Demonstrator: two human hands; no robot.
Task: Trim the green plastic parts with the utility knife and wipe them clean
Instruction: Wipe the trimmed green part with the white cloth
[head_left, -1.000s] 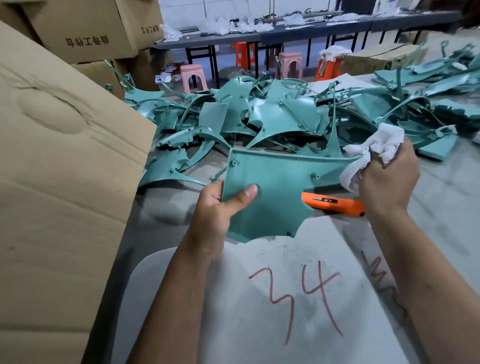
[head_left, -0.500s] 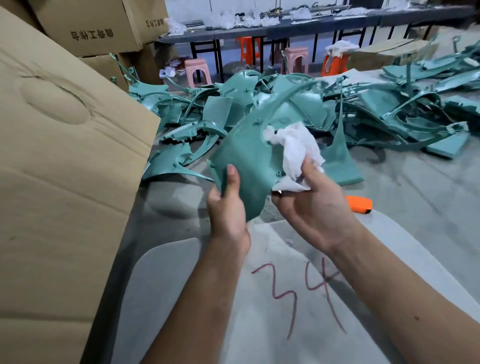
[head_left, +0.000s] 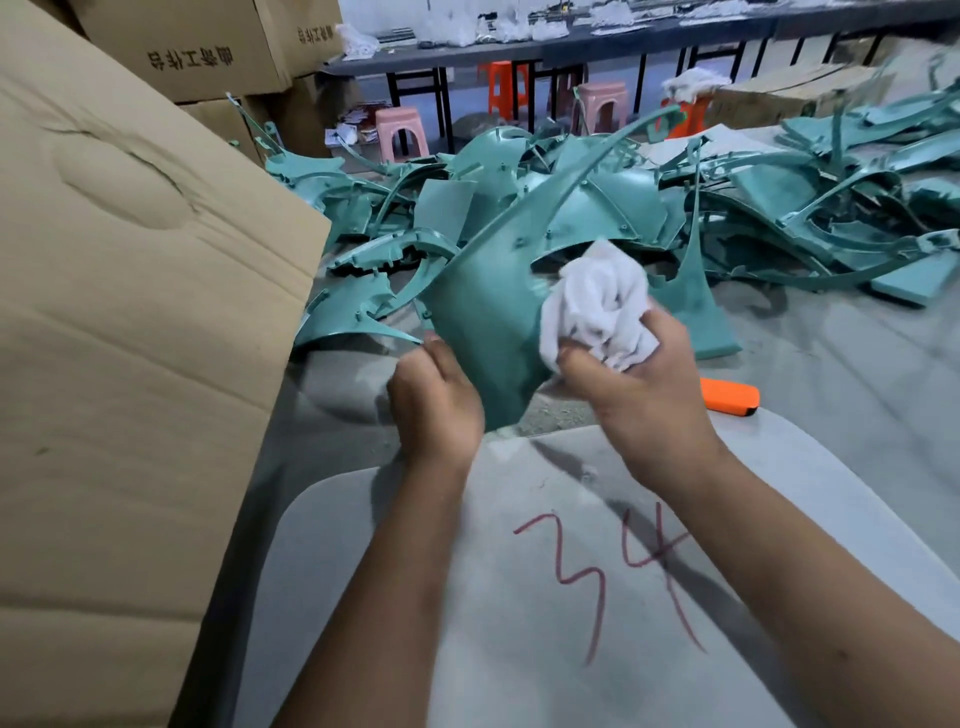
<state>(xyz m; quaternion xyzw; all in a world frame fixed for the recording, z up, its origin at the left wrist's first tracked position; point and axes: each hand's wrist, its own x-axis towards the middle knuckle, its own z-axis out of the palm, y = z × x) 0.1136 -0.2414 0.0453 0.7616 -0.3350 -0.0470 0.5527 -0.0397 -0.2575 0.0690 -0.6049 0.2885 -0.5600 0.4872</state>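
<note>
Left hand (head_left: 436, 400) grips green part (head_left: 488, 312) | right hand (head_left: 644, 384) clutches white rag (head_left: 597, 301), seemingly touching part

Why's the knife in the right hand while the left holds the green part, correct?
Not quite. In the head view the right hand holds a white cloth; the knife lies on the table. The left hand does hold the green part.

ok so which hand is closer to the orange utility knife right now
The right hand, which grips the white cloth, is just beside the orange utility knife lying on the table. The left hand grips the green part farther away, beyond the right hand.
</note>
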